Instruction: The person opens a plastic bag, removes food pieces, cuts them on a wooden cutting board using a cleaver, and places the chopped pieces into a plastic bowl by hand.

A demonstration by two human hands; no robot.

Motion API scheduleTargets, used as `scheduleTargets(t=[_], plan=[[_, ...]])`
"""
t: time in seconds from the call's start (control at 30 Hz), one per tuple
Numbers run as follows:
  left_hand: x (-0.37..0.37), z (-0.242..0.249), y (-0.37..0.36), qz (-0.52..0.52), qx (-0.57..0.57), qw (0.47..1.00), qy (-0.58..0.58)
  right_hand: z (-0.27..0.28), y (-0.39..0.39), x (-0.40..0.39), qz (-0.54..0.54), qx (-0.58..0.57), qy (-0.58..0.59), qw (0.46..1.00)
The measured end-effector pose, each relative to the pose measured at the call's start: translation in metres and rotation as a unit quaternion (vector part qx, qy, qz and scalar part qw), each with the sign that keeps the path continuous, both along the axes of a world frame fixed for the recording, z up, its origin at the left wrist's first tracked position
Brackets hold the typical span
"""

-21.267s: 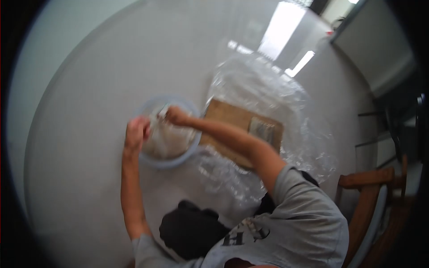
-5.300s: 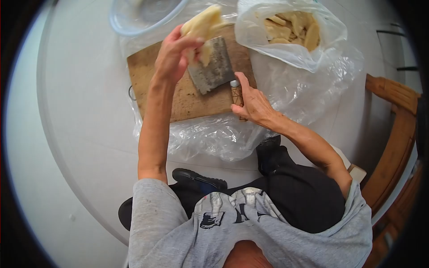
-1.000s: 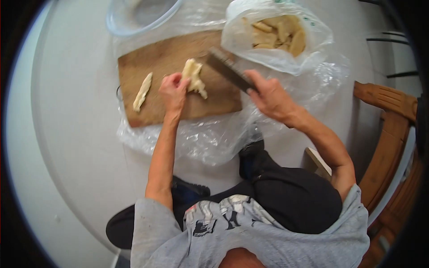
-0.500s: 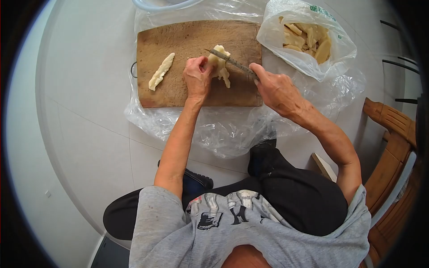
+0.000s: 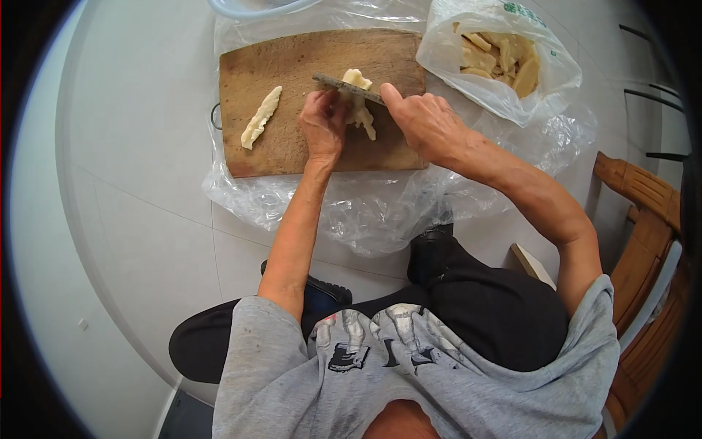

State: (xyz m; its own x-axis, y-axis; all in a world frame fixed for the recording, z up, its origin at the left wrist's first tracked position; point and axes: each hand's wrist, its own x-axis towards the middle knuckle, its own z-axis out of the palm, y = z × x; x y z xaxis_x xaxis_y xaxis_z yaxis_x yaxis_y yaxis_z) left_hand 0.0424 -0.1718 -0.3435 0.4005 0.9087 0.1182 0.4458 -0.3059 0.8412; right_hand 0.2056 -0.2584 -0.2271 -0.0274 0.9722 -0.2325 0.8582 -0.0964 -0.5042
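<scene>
A pale grey floor (image 5: pixel 146 175) with thin seams spreads under everything, and over its lower part sits the person in a grey T-shirt (image 5: pixel 453 373) and black trousers (image 5: pixel 504 307), with dark shoes near a clear plastic sheet. Part of a carved brown wooden chair (image 5: pixel 636 190) stands along the right edge. The crumpled plastic sheet (image 5: pixel 365 219) lies on the floor, and on it rests a worn wooden cutting board (image 5: pixel 289 69) with a metal ring at its left edge. Just beside the board's upper right corner sits an open white plastic bag (image 5: pixel 439 55), holding a heap of yellowish slices (image 5: pixel 504 58). Beyond the board's upper left, the rim of a pale blue basin (image 5: pixel 267 12) shows at the frame's top. The right hand (image 5: pixel 431 121) has its fingers wrapped round a cleaver's hidden handle. The left hand (image 5: pixel 323 121) is on the board, fingers bent against the left side of a pale piece; whether they pinch or only press it cannot be told. The cleaver (image 5: pixel 347 88), seen nearly edge-on, crosses in front of those fingertips and the piece. A long pale strip (image 5: pixel 261 118) lies slanted near the board's left end, apart from the pale piece (image 5: pixel 360 115) under the blade, mid-board.
</scene>
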Motion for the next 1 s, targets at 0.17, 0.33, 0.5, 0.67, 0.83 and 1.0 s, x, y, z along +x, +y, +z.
scheduleTargets(t=[0.17,0.33,0.5,0.67,0.83,1.0], plan=[[-0.001,0.009,-0.004,0.003,0.040,0.999,0.029,-0.023,-0.014,0.013,-0.057,0.057,0.029,0.996],[-0.002,0.007,-0.007,0.055,-0.062,0.996,-0.021,-0.016,-0.028,0.025,-0.075,0.112,0.091,0.987],[-0.005,0.007,-0.009,0.064,-0.056,0.996,0.001,-0.001,-0.042,0.021,-0.016,0.041,0.055,0.998],[-0.003,0.014,-0.011,0.071,-0.044,0.996,0.022,-0.001,-0.047,0.016,0.036,0.023,-0.004,0.999],[-0.001,0.014,-0.010,0.064,-0.010,0.998,0.015,0.003,-0.045,0.009,0.052,0.010,-0.053,0.997],[-0.001,0.014,-0.008,0.061,-0.016,0.998,0.006,0.004,-0.051,-0.002,0.023,0.004,-0.048,0.999]])
